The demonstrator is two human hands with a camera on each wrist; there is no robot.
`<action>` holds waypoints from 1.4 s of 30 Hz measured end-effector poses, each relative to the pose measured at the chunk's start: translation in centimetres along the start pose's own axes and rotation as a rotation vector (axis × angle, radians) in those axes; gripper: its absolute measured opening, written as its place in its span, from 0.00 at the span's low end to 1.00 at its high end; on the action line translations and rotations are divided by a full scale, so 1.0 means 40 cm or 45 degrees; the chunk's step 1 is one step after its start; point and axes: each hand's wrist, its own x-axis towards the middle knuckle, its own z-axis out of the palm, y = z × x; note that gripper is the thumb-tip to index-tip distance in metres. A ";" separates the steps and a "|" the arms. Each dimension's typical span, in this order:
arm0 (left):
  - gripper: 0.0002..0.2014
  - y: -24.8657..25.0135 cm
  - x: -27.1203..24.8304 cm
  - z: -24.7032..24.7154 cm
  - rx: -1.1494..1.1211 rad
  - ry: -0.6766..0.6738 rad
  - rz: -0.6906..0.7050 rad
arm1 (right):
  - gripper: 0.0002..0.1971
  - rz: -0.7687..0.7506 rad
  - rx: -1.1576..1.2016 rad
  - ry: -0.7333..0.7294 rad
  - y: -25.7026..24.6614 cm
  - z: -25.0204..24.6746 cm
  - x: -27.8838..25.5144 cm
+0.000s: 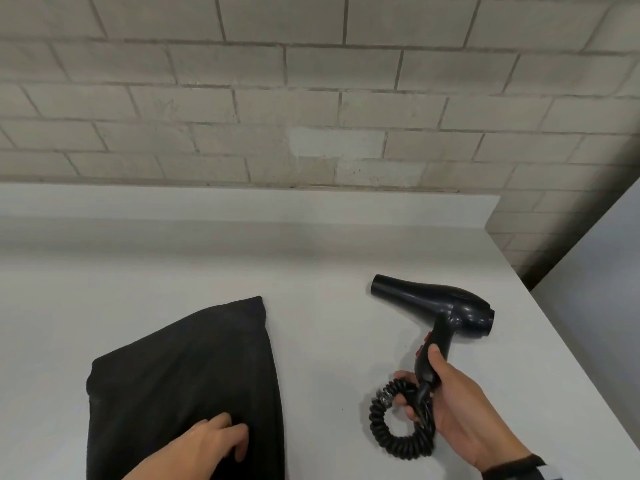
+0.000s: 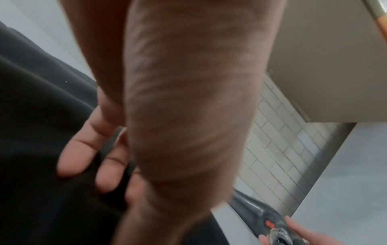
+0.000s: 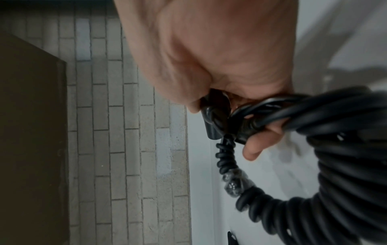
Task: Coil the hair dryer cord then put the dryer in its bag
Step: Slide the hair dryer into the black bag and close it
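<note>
A black hair dryer is lifted a little above the white table, nozzle pointing left. My right hand grips the bottom of its handle together with the looped spiral cord, which hangs below the fist. The right wrist view shows the handle end and the cord loop held in my right hand. The black fabric bag lies flat at the left. My left hand rests on its near part, its fingers lying on the cloth. The bag's mouth is out of sight.
The white table backs onto a pale brick wall. Its right edge runs diagonally close beside the dryer, with a grey panel beyond it. Bare tabletop lies between bag and dryer.
</note>
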 end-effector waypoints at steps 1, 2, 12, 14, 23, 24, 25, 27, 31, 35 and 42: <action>0.13 0.007 0.000 -0.005 -0.016 -0.005 0.012 | 0.21 -0.019 0.003 0.010 0.000 -0.002 -0.001; 0.12 0.013 0.000 -0.008 -0.020 -0.021 0.020 | 0.20 -0.039 -0.004 0.019 -0.002 -0.005 -0.003; 0.42 0.060 0.067 0.020 0.355 -0.131 0.112 | 0.14 -0.211 -0.135 0.091 -0.005 -0.027 -0.014; 0.44 0.074 0.104 -0.005 0.283 -0.202 0.121 | 0.15 -0.216 -0.145 0.101 -0.003 -0.036 -0.015; 0.25 0.122 0.239 -0.104 -0.253 0.065 0.138 | 0.10 -0.396 -0.372 0.133 -0.004 -0.037 -0.062; 0.21 0.131 0.246 -0.114 -0.296 0.109 0.152 | 0.11 -0.435 -0.431 0.139 -0.007 -0.039 -0.070; 0.17 0.140 0.252 -0.123 -0.320 0.159 0.180 | 0.11 -0.468 -0.477 0.139 -0.011 -0.041 -0.080; 0.13 0.159 0.262 -0.144 -0.332 0.262 0.236 | 0.13 -0.512 -0.525 0.121 -0.023 -0.047 -0.105; 0.14 0.181 0.293 -0.173 -0.189 0.316 0.213 | 0.16 -0.578 -0.617 0.056 -0.056 -0.060 -0.171; 0.20 0.200 0.318 -0.203 -0.243 0.430 0.145 | 0.20 -0.678 -0.787 0.036 -0.061 -0.072 -0.227; 0.26 0.249 0.318 -0.272 -0.518 0.553 0.091 | 0.21 -0.672 -0.971 0.014 -0.024 -0.040 -0.241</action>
